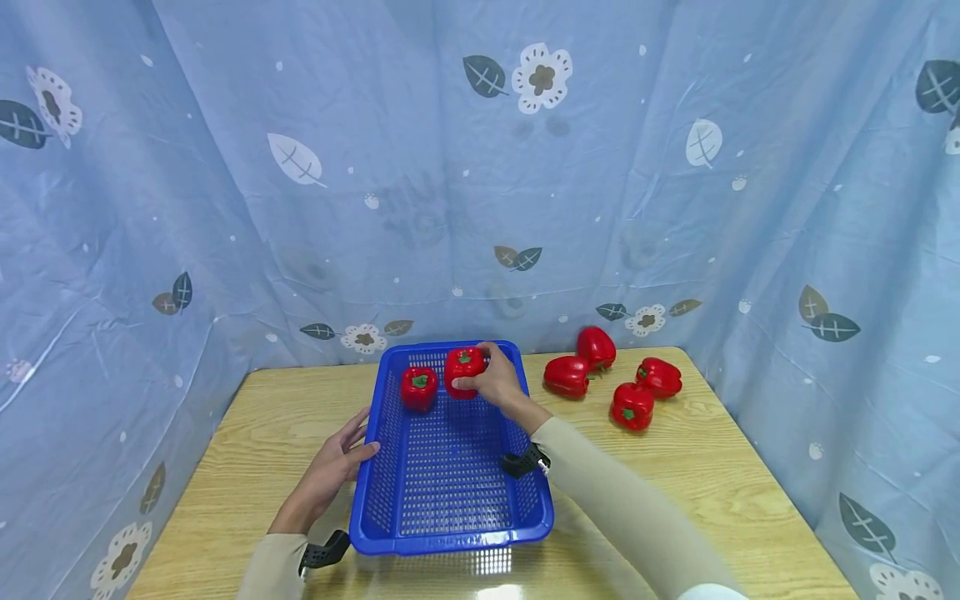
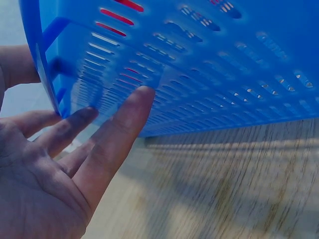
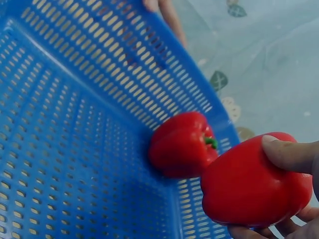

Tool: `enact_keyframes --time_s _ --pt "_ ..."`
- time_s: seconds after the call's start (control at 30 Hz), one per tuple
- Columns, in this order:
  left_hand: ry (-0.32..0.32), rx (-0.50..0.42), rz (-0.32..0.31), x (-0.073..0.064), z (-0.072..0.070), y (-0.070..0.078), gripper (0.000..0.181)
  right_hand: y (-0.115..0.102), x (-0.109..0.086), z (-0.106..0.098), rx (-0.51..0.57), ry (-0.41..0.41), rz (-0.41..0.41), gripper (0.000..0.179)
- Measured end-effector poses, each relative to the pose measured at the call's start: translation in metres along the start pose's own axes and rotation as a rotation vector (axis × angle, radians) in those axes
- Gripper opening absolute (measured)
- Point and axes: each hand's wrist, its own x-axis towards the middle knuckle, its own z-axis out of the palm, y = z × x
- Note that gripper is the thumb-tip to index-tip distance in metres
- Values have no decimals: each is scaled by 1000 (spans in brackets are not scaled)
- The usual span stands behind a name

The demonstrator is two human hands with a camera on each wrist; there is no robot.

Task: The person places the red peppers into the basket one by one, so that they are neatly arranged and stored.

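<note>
Blue floral curtain [image 1: 405, 200] backs a wooden tabletop [image 1: 727, 500] where a left hand [image 1: 335, 461], grip spread, touches the rim of a basket [image 1: 453, 492]; one red pepper [image 1: 418, 390] sits in its far left corner, another pepper [image 1: 461, 371] is pinched in the right hand [image 1: 498, 382] over its far end, and four peppers [image 1: 566, 376] lie at right

Head view: bright, even illumination; you see white glare on the tabletop [image 1: 720, 471] on your side of the blue basket [image 1: 453, 543]. Left wrist: your left hand [image 2: 52, 181] appears dim, shadowed. Right wrist: the curtain [image 3: 279, 64] is hazy, blurred.
</note>
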Motion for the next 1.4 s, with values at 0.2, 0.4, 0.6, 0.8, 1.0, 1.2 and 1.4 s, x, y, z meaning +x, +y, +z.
enact_keyframes --time_s 0.2,0.4,0.6,0.8,1.0,1.2,1.4 --pt "0 -8 4 0 0 -1 76 10 9 9 -34 26 24 78" --pt "3 -1 6 -1 0 -2 77 17 13 15 -21 33 71 76" --pt "0 -11 10 -1 1 -2 77 23 17 21 -26 25 85 78" --pt "-1 -13 13 -1 1 -2 77 24 18 22 -31 3 102 78" --pt "0 -16 9 -2 2 -2 76 26 18 20 -28 -12 120 80" --pt "-2 -32 15 -1 2 -3 76 28 18 17 -44 -31 115 87" --pt "-4 -33 17 -2 2 -2 76 22 15 15 -75 -19 100 90"
